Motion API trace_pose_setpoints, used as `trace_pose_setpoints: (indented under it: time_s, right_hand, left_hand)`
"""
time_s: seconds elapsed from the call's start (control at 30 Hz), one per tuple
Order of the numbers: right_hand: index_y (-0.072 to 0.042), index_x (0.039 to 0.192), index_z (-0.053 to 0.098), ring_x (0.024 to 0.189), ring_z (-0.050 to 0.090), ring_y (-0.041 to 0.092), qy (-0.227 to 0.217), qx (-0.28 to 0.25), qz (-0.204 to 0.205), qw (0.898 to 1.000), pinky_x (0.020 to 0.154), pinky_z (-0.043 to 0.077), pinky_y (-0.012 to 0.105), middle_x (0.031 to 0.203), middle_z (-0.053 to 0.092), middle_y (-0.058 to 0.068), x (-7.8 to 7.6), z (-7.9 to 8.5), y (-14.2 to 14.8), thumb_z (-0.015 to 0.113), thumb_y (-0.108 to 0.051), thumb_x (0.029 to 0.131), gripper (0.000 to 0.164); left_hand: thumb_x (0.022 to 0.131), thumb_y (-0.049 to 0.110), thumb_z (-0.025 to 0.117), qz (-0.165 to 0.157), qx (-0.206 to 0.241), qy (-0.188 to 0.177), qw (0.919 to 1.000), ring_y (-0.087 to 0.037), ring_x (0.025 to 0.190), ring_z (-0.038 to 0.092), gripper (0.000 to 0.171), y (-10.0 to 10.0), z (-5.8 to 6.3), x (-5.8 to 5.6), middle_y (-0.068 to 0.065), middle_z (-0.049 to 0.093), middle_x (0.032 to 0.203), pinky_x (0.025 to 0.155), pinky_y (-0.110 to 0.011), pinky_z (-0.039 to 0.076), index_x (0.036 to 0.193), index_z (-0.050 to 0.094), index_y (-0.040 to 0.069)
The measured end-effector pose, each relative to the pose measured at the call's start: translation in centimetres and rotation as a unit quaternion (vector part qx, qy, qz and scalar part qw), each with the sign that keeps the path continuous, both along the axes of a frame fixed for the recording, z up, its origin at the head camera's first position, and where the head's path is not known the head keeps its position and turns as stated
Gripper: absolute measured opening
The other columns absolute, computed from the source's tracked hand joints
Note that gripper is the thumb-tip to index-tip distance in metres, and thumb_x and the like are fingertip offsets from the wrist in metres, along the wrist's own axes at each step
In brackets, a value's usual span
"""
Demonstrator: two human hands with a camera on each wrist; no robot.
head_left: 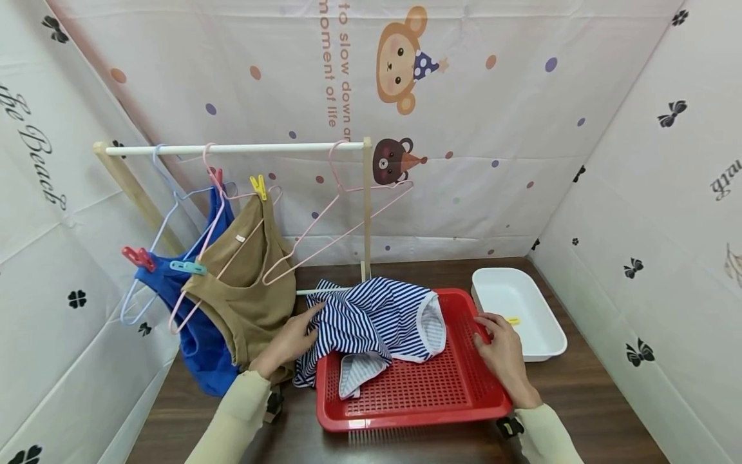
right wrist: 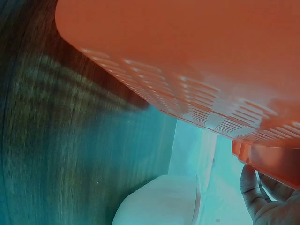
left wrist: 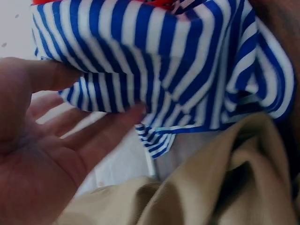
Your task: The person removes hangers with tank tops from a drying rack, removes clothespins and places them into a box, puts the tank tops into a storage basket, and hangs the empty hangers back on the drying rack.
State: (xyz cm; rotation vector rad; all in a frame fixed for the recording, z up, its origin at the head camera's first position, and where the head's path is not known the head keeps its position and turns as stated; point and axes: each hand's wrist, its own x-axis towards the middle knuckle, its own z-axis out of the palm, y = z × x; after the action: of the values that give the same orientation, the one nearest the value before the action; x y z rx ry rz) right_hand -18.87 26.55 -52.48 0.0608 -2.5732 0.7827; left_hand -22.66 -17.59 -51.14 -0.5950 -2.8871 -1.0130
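A navy-and-white striped garment lies bunched over the left and back part of a red plastic basket, one part hanging past the left rim. At that overhanging part is my left hand; in the left wrist view its thumb and fingers are spread at the striped cloth, with a gap between them. My right hand grips the basket's right rim. In the right wrist view the basket's slotted side fills the top, and the fingers hold its rim at lower right.
Left stands a rack with a white rail. From it hang a blue garment and a brown garment, clipped with pegs, plus a bare pink hanger. A white tray holding a yellow peg stands right of the basket.
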Motion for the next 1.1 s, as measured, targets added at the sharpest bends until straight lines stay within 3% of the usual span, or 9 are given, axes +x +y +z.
trace_pose_setpoints:
  time_s: [0.03, 0.1, 0.17, 0.23, 0.33, 0.47, 0.7, 0.9, 1.1]
  right_hand:
    - [0.002, 0.107, 0.072, 0.086, 0.063, 0.029, 0.0, -0.001, 0.0, 1.0, 0.066, 0.049, 0.036, 0.115, 0.065, 0.018, 0.0, 0.0, 0.0, 0.072, -0.001, 0.078, 0.029]
    - [0.002, 0.106, 0.072, 0.086, 0.062, 0.029, 0.003, -0.002, -0.002, 1.0, 0.066, 0.048, 0.036, 0.114, 0.065, 0.018, 0.0, -0.1, 0.0, 0.072, -0.001, 0.078, 0.028]
    - [0.002, 0.106, 0.072, 0.085, 0.062, 0.028, 0.004, -0.002, -0.002, 1.0, 0.066, 0.048, 0.035, 0.114, 0.065, 0.018, 0.0, -0.1, 0.1, 0.072, -0.001, 0.078, 0.029]
    - [0.002, 0.106, 0.072, 0.085, 0.062, 0.028, 0.004, -0.003, -0.001, 1.0, 0.065, 0.049, 0.035, 0.114, 0.065, 0.018, 0.0, -0.1, 0.2, 0.072, 0.0, 0.078, 0.029]
    - [0.003, 0.107, 0.072, 0.086, 0.063, 0.029, 0.002, -0.004, 0.001, 1.0, 0.066, 0.049, 0.036, 0.115, 0.065, 0.019, -0.1, -0.1, 0.2, 0.072, 0.001, 0.078, 0.029]
    - [0.003, 0.107, 0.072, 0.085, 0.062, 0.029, -0.002, -0.004, -0.001, 1.0, 0.067, 0.048, 0.038, 0.114, 0.065, 0.019, -0.1, -0.1, 0.1, 0.072, 0.001, 0.078, 0.03]
    - [0.002, 0.108, 0.072, 0.083, 0.062, 0.028, -0.015, -0.007, -0.005, 1.0, 0.067, 0.049, 0.035, 0.115, 0.065, 0.019, 0.0, 0.0, 0.3, 0.071, -0.001, 0.078, 0.03]
    - [0.003, 0.109, 0.072, 0.082, 0.061, 0.028, -0.015, -0.006, -0.007, 1.0, 0.065, 0.048, 0.032, 0.116, 0.064, 0.019, 0.0, 0.1, 0.3, 0.071, -0.001, 0.079, 0.03]
    - [0.002, 0.111, 0.071, 0.084, 0.062, 0.027, -0.034, -0.011, -0.013, 0.999, 0.065, 0.049, 0.031, 0.118, 0.064, 0.018, 0.1, 0.2, 0.2, 0.071, -0.002, 0.08, 0.031]
  left_hand:
    - [0.09, -0.001, 0.059, 0.003, 0.005, 0.0, 1.0, -0.027, 0.086, 0.065, 0.058, 0.0, -0.2, -0.1, -0.023, 0.066, 0.116, 0.081, -0.039, 0.051, 0.146, 0.044, 0.008]
    - [0.089, -0.002, 0.06, 0.02, 0.014, 0.015, 0.9996, -0.016, 0.063, 0.052, 0.054, 0.2, -0.5, -0.3, -0.019, 0.067, 0.093, 0.067, -0.031, 0.043, 0.141, 0.051, 0.01]
    - [0.089, -0.003, 0.061, 0.04, 0.027, 0.039, 0.9981, -0.012, 0.054, 0.04, 0.044, 0.6, -0.8, -0.5, -0.015, 0.065, 0.082, 0.061, -0.028, 0.038, 0.131, 0.059, 0.01]
    - [0.089, -0.003, 0.062, 0.065, 0.037, 0.074, 0.9945, -0.01, 0.058, 0.046, 0.032, 0.9, -0.9, -0.6, -0.014, 0.07, 0.087, 0.062, -0.028, 0.041, 0.118, 0.066, 0.008]
    - [0.089, -0.004, 0.064, 0.098, 0.048, 0.117, 0.9871, -0.019, 0.071, 0.063, 0.018, 1.3, -0.6, -0.5, -0.014, 0.074, 0.096, 0.068, -0.036, 0.05, 0.102, 0.071, 0.006]
    - [0.086, -0.005, 0.065, 0.116, 0.063, 0.172, 0.9762, -0.03, 0.087, 0.07, 0.015, 1.4, 0.0, -0.4, -0.014, 0.074, 0.096, 0.075, -0.043, 0.054, 0.096, 0.072, 0.005]
    - [0.085, -0.007, 0.064, 0.108, 0.089, 0.235, 0.9618, -0.028, 0.09, 0.071, 0.018, 2.0, 2.0, 0.0, -0.014, 0.074, 0.098, 0.076, -0.043, 0.055, 0.098, 0.072, 0.004]
    - [0.085, -0.008, 0.065, 0.057, 0.096, 0.28, 0.9535, -0.027, 0.089, 0.071, 0.02, 3.4, 4.3, 0.3, -0.013, 0.074, 0.096, 0.076, -0.041, 0.056, 0.099, 0.071, 0.004]
    - [0.081, -0.01, 0.068, 0.027, 0.095, 0.328, 0.9396, -0.024, 0.088, 0.071, 0.022, 4.7, 5.7, 0.7, -0.01, 0.073, 0.094, 0.075, -0.038, 0.056, 0.098, 0.071, 0.005]
